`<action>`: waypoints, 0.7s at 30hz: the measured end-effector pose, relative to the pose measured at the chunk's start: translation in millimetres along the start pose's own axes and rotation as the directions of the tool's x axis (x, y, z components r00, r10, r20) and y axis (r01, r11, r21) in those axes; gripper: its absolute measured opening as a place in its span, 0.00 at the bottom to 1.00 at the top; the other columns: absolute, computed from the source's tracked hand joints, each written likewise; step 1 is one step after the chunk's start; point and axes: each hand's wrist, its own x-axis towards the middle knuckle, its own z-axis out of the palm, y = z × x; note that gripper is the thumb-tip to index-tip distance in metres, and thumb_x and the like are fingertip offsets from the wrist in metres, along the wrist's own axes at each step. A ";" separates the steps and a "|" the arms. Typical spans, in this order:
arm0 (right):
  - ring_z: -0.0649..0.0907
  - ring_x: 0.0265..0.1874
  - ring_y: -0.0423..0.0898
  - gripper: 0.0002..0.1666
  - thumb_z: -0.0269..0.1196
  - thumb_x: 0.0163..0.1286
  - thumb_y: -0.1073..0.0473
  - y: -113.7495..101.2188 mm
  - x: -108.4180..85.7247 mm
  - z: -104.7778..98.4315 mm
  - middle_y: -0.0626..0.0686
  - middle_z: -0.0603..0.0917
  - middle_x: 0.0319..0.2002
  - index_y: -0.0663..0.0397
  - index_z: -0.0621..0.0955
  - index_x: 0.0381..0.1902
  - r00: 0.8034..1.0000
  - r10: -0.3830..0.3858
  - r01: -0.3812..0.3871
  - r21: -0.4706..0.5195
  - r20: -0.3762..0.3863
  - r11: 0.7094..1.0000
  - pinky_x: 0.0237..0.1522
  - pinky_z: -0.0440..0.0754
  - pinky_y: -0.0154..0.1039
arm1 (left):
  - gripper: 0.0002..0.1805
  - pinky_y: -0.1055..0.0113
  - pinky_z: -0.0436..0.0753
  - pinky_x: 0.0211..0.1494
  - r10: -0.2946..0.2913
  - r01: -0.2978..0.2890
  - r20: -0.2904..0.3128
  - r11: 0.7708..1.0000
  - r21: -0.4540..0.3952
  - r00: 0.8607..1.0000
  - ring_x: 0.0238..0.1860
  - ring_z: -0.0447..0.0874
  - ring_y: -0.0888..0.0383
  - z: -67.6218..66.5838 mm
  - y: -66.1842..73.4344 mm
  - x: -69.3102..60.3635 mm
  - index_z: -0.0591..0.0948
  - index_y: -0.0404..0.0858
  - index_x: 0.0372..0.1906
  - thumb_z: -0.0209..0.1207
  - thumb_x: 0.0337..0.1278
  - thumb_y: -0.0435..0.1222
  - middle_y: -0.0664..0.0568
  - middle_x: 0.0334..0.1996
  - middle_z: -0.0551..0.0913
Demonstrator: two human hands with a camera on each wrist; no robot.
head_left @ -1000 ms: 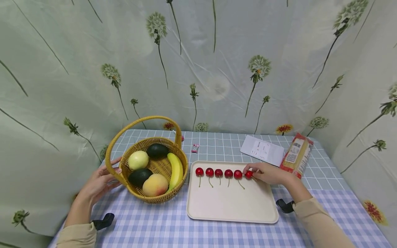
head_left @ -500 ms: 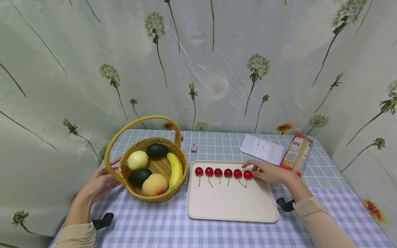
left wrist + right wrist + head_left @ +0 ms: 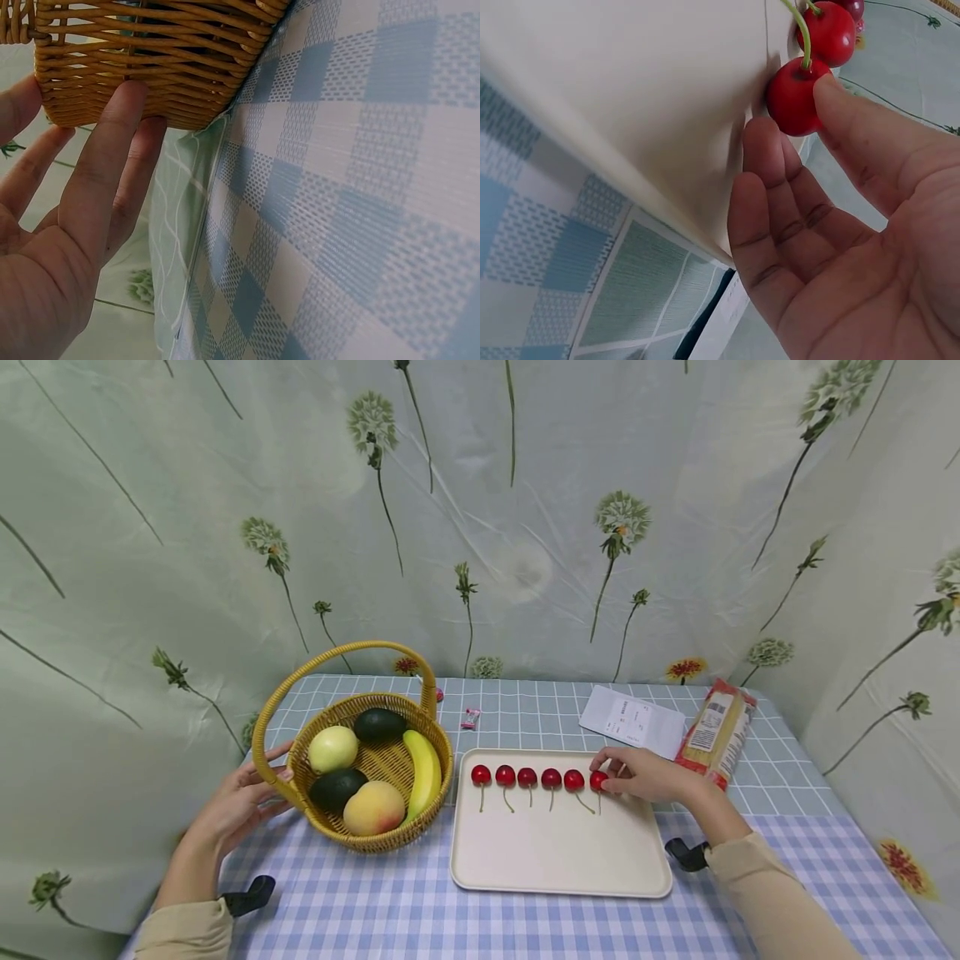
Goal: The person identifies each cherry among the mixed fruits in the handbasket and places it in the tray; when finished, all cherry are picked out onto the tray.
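Several red cherries (image 3: 527, 777) with stems lie in a row along the far side of a cream tray (image 3: 555, 860). My right hand (image 3: 647, 777) is at the right end of that row. Its thumb and bent fingers pinch the last cherry (image 3: 790, 97), as the right wrist view shows, while the stem points toward the tray's middle. To the left stands a yellow wicker basket (image 3: 387, 766) with a tall handle. My left hand (image 3: 243, 795) touches its outer left side with extended fingers (image 3: 101, 161), not wrapped round it.
The basket holds a banana (image 3: 425, 774), a peach (image 3: 374, 808), a pale green fruit (image 3: 333, 749) and two dark green fruits (image 3: 380, 724). Behind the tray lie a pink wrapped candy (image 3: 470, 718), a white paper packet (image 3: 633, 722) and a red-ended noodle packet (image 3: 717, 733).
The right fingers came off the end cherry half a second ago and now hold it again. Its stem has swung from pointing right to pointing nearer me. My left hand stays at the basket.
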 end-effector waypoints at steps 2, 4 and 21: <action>0.82 0.41 0.46 0.15 0.68 0.77 0.59 0.6 1.8 0.8 0.51 0.84 0.44 0.49 0.82 0.59 1.000 0.006 -0.006 0.002 -0.010 1.000 0.41 0.83 0.37 | 0.39 0.68 0.89 0.52 -0.003 0.003 -0.005 1.000 0.004 1.000 0.49 0.90 0.66 -0.3 -0.2 0.5 0.56 0.46 0.88 0.59 0.81 0.35 0.69 0.49 0.88; 0.82 0.42 0.46 0.16 0.68 0.77 0.59 0.9 3.4 1.9 0.52 0.84 0.45 0.49 0.82 0.60 1.000 0.011 -0.010 0.014 -0.016 1.000 0.42 0.83 0.39 | 0.39 0.68 0.89 0.52 -0.003 0.003 -0.012 1.000 0.017 1.000 0.49 0.90 0.66 -0.4 -0.4 1.0 0.57 0.46 0.88 0.59 0.81 0.35 0.69 0.48 0.88; 0.86 0.51 0.50 0.27 0.66 0.80 0.56 -17.6 -19.3 -10.3 0.58 0.86 0.56 0.55 0.77 0.72 0.984 -0.102 0.097 -0.038 -0.145 0.995 0.53 0.88 0.52 | 0.29 0.79 0.79 0.66 0.431 -0.126 -0.441 0.813 0.569 0.787 0.69 0.75 0.72 30.6 67.9 -68.3 0.60 0.58 0.86 0.43 0.89 0.47 0.53 0.76 0.75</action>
